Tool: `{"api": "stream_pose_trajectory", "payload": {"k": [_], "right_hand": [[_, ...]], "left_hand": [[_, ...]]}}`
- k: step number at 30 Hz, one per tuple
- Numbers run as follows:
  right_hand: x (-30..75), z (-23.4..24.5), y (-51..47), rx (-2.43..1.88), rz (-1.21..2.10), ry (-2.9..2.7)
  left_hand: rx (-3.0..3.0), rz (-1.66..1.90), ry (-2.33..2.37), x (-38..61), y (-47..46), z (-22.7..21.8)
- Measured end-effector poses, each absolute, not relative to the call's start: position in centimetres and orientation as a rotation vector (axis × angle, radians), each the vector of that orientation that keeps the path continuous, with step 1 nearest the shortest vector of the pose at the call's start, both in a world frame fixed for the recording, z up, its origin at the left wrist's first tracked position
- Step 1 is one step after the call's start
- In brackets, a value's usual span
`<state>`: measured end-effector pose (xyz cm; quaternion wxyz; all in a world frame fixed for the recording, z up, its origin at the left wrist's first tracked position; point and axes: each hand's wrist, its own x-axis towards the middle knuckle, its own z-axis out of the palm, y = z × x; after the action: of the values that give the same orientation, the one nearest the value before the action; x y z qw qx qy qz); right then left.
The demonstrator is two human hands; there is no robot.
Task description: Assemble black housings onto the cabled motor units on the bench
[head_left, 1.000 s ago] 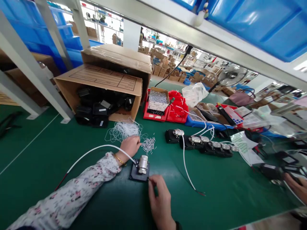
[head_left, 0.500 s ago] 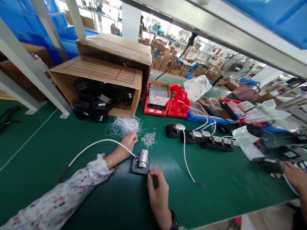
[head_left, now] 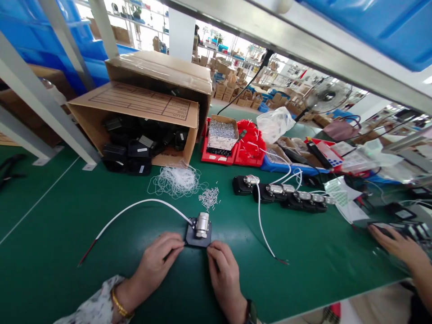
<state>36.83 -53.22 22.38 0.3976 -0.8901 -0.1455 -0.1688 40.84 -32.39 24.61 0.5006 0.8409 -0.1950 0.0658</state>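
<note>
A black square cover plate [head_left: 198,240] lies in front of me, with a silver metal cable gland [head_left: 202,225] on top. From its back left a white cable [head_left: 135,204] arcs left to bare red and dark wire ends. My left hand [head_left: 158,258] is closed in a pinch at the plate's near left corner. At the near right corner my right hand [head_left: 224,270] pinches with thumb and forefinger. Whatever is between either hand's fingertips is too small or hidden. Behind the plate are a pile of small screws [head_left: 209,198] and a tangle of thin clear cord rings [head_left: 177,180].
A cardboard box [head_left: 135,101] of black housings stands back left. Red bins [head_left: 218,158] hold small parts and red pieces. Several black housings with glands [head_left: 275,191] stand in a row to the right. A co-worker's hand [head_left: 398,245] is at the far right.
My left hand has come back from beside the cord tangle to the plate's near left corner. My right hand stays at the right corner. The co-worker's hand has moved left.
</note>
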Motion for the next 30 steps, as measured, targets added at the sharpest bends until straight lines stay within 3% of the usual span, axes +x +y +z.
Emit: {"api": "stream_pose_trajectory", "payload": {"k": [11,19,25,30], "right_hand": [[36.3,23.4,-53.1,-2.109,-0.284,-0.236],[36.9,23.4,-52.7,-2.017,-0.267,-0.096],[40.2,26.2,-52.9,-2.179,0.03,-0.221],[42.8,27.6,-53.1,-2.319,0.157,-0.374]], "left_hand": [[2.131,0.139,-0.591,41.8,-32.4,23.6],[2.098,-0.222,-0.479,43.3,-32.5,24.4],[2.027,-0.455,-0.277,43.9,-33.2,25.2],[1.935,-0.35,-0.095,42.9,-32.9,22.9]]}}
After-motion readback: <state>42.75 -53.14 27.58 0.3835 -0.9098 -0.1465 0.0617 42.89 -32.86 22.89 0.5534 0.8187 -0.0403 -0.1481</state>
